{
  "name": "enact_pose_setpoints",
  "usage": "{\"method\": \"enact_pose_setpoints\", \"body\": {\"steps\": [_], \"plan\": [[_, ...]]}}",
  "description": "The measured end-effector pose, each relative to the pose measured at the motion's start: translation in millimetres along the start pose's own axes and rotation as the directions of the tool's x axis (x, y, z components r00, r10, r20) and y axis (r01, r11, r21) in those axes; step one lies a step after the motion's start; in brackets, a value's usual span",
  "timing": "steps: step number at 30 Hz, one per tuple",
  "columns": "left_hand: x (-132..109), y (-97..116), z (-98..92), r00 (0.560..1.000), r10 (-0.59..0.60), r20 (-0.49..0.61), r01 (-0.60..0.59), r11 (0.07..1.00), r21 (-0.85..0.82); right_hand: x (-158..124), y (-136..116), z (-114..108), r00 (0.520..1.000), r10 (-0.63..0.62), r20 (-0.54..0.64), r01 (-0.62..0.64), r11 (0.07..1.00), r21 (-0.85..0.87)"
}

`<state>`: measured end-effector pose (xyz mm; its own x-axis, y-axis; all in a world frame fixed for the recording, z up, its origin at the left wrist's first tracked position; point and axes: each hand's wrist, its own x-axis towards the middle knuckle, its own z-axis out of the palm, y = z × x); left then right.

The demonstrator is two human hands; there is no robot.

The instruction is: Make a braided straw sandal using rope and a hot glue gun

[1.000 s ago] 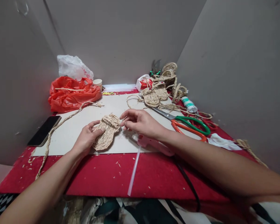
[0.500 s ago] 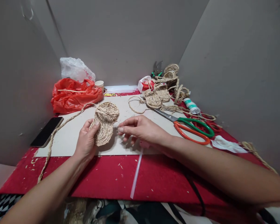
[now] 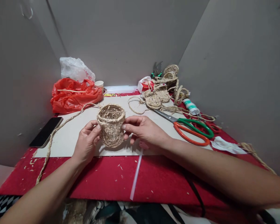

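Note:
A small slipper-shaped piece of woven straw (image 3: 112, 133) is held up over the pale board (image 3: 67, 140), its rounded opening turned toward me. My left hand (image 3: 87, 140) pinches its left edge between thumb and fingers. On its right edge, the thumb and fingers of my right hand (image 3: 140, 129) are closed. A braided straw cord (image 3: 51, 140) runs from behind the piece across the board to the left and down over the red cloth.
Large scissors (image 3: 191, 129) with green and orange handles lie right, below more woven pieces (image 3: 154, 99). A phone (image 3: 46, 132) and a red plastic bag (image 3: 72, 96) are at left. A glue gun's clear stick (image 3: 136, 177) points toward me.
The woven piece has turned so that its opening faces me, and it sits slightly further right. My right hand, which was apart from it, now grips its right edge.

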<state>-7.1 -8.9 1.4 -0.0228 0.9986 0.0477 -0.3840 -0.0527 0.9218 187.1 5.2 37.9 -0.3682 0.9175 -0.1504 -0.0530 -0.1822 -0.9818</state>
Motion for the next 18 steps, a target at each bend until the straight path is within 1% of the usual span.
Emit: {"method": "enact_pose_setpoints", "body": {"steps": [4,8,13,18], "plan": [[3.5,-1.1,-2.4,0.999,0.017,-0.042,-0.015,0.998,0.056,1.5,1.8,-1.6,1.0,-0.027,0.011,0.027,0.999,-0.026],[2.9,-0.5,-2.7,0.998,-0.007,-0.06,0.01,0.999,0.047,1.0,3.5,-1.8,0.999,-0.053,0.001,0.053,0.998,-0.036],[2.4,-1.0,-4.2,0.998,-0.009,-0.06,0.012,0.999,0.045,0.3,4.5,-1.4,0.998,-0.06,-0.025,0.059,0.997,-0.048],[4.1,-1.9,-7.7,0.997,-0.063,-0.052,0.065,0.997,0.045,2.6,2.7,-3.2,0.998,-0.054,-0.02,0.052,0.995,-0.085]]}}
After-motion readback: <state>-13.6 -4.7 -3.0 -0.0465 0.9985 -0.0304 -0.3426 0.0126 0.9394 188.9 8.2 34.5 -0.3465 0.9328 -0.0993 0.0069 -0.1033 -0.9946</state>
